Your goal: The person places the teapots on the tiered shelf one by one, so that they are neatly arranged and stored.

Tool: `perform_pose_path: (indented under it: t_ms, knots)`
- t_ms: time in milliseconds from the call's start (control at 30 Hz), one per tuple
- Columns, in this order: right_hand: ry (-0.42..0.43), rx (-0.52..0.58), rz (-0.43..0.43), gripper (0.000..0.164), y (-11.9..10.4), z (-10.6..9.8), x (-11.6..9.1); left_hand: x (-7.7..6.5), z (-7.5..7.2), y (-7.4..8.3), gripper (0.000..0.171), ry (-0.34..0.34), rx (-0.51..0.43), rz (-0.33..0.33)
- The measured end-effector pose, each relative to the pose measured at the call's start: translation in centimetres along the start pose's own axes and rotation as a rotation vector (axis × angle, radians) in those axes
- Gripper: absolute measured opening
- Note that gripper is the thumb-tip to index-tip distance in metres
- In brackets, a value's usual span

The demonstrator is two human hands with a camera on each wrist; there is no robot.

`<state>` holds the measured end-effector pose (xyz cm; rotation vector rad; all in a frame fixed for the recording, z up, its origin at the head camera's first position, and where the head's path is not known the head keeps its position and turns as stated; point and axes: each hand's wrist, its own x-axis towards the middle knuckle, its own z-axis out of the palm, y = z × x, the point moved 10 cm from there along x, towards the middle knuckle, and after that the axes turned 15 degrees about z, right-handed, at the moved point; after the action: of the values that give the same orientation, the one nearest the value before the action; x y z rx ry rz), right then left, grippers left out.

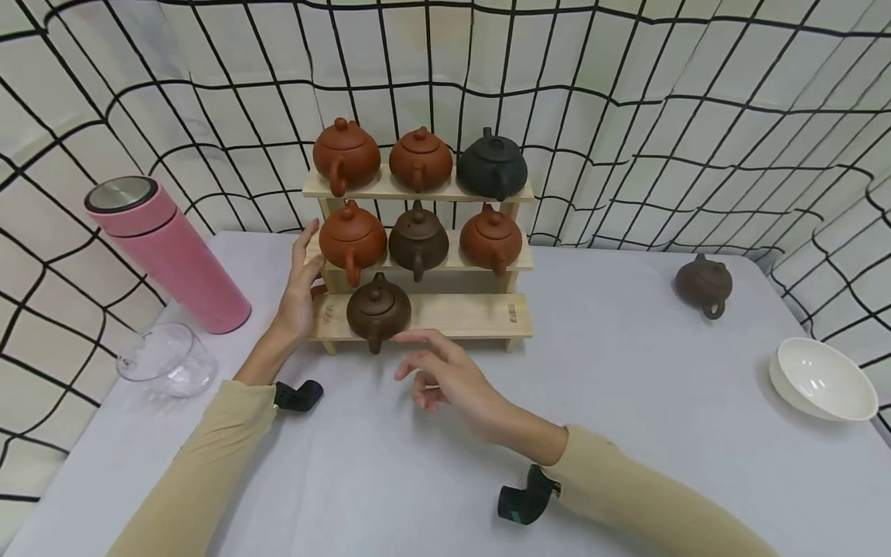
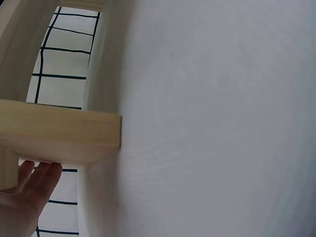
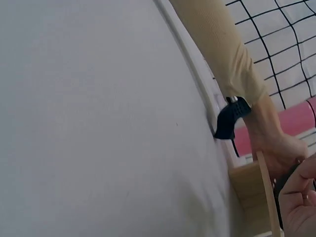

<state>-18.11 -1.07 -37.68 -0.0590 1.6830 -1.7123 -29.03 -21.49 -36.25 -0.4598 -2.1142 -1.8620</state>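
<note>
A three-tier wooden rack (image 1: 459, 316) holds small clay teapots. On its bottom tier, at the left, sits a dark brown teapot (image 1: 379, 308). My right hand (image 1: 448, 379) hovers just right of that teapot, its fingers loosely bent and the index fingertip close to the pot; whether they touch cannot be told. My left hand (image 1: 298, 298) rests against the rack's left side with fingers fairly straight; in the left wrist view its fingers (image 2: 42, 185) reach past a wooden board. The middle tier bears a brown teapot (image 1: 418, 238) between two reddish ones.
Two reddish teapots and a dark grey teapot (image 1: 491, 166) stand on the top tier. Leftward are a pink flask (image 1: 174, 255) and a clear glass bowl (image 1: 167, 360). A brown teapot (image 1: 703, 282) and white bowl (image 1: 821, 379) stand right. Black netting (image 1: 592, 100) rises behind.
</note>
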Motion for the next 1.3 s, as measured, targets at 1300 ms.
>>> perform_pose_path:
  t_ms: [1300]
  knots:
    - [0.664, 0.142, 0.163, 0.079, 3.0, -37.4, -14.1, 0.0, 0.1, -0.3, 0.063, -0.010, 0.018, -0.033]
